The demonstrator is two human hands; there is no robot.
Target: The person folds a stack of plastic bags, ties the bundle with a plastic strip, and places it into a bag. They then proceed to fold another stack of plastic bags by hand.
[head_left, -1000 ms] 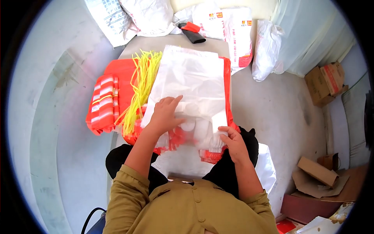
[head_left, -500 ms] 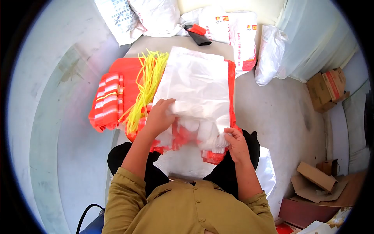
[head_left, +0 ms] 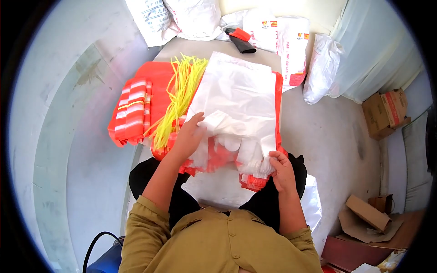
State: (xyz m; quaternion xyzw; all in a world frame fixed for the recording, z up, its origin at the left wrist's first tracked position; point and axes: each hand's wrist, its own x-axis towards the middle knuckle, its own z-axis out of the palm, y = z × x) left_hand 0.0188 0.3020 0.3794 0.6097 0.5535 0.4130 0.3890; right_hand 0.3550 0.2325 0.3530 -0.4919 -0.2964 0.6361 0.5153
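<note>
A stack of white plastic bags [head_left: 241, 91] with red edges lies in front of me, its handle ends towards my lap. My left hand [head_left: 190, 137] is closed at the stack's lower left, pinching the lifted edge of a white bag. At the lower right corner my right hand [head_left: 282, 170] pinches the bag edge between thumb and fingers. Yellow strips [head_left: 182, 93] lie in a loose bunch left of the white stack. Further left, a folded red-and-white bundle [head_left: 133, 109] with a yellow tie rests on red bags [head_left: 157, 75].
White sacks [head_left: 291, 50] stand behind the low table [head_left: 175, 50], with a black and red item [head_left: 241, 41] beside them. A wrapped white bag [head_left: 322, 68] stands at the right. Cardboard boxes [head_left: 384, 113] and opened cardboard [head_left: 368, 218] are on the right side.
My left hand has closed from a spread pose and drawn back slightly, and the bag's edge there is now lifted and folded. My right hand stays at the corner. The whole view has shifted slightly.
</note>
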